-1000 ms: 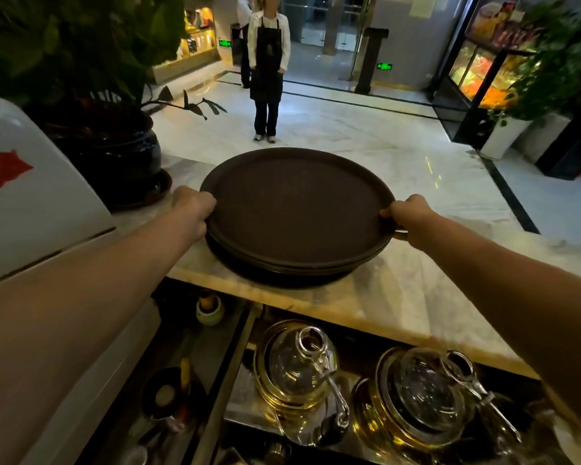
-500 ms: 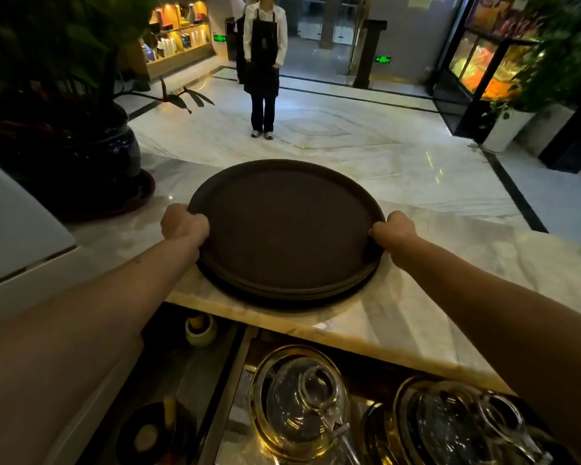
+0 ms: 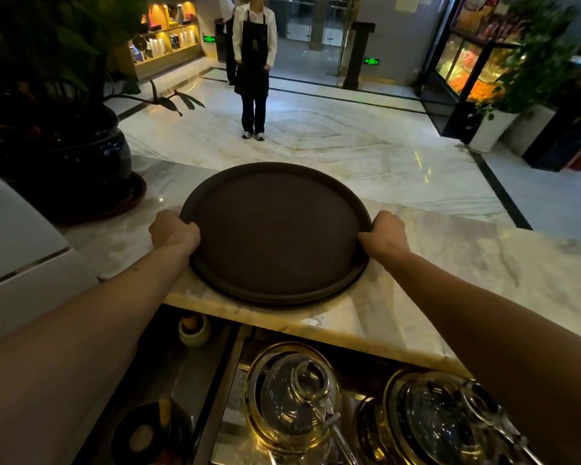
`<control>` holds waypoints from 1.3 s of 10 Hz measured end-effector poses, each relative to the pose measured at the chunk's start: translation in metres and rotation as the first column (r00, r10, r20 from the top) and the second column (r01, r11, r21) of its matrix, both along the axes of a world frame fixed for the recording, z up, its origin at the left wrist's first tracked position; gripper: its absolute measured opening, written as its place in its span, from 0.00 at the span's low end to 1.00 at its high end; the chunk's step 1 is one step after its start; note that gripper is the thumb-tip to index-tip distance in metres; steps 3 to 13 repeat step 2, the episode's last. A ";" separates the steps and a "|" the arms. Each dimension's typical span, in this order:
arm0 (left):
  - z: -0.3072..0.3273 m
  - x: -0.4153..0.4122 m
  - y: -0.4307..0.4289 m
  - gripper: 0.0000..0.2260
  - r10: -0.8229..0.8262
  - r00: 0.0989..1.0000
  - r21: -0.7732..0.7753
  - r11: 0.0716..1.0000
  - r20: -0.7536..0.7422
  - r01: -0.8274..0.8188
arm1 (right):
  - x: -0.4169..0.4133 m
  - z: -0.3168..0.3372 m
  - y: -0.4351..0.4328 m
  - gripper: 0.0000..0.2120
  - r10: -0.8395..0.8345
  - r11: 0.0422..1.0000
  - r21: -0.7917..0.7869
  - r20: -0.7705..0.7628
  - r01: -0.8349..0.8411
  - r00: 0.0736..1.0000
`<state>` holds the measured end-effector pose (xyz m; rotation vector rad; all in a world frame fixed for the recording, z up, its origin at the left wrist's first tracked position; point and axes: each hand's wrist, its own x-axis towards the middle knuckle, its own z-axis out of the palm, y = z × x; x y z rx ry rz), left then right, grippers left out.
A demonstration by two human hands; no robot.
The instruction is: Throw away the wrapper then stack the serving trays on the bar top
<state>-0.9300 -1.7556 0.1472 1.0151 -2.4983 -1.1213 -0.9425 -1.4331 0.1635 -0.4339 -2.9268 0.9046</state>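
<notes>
Got my left hand (image 3: 173,231) and right hand (image 3: 384,233) curled tight on opposite rims of the top serving tray (image 3: 275,229), stacked on the tabletop (image 3: 467,263) right of the plant pot (image 3: 81,162); seems stiff, light, slightly slippery, so rim grips work best.

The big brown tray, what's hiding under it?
Under the top tray the rim of at least one more tray peeks out, resting on the marble bar top. Its middle is covered, so anything between them cannot be seen.
</notes>
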 end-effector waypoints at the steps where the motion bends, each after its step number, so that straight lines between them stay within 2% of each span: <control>1: 0.005 0.004 0.001 0.15 -0.079 0.996 -0.059 0.995 0.050 0.082 | 0.004 0.003 0.002 0.12 0.017 1.000 -0.014 0.057 -0.016 0.998; 2: 0.014 0.012 0.008 0.22 -0.201 0.968 -0.078 0.973 0.152 0.215 | 0.015 0.011 0.002 0.15 0.082 0.996 0.006 0.158 -0.084 0.984; 13: 0.014 0.012 0.008 0.22 -0.201 0.968 -0.078 0.973 0.152 0.215 | 0.015 0.011 0.002 0.15 0.082 0.996 0.006 0.158 -0.084 0.984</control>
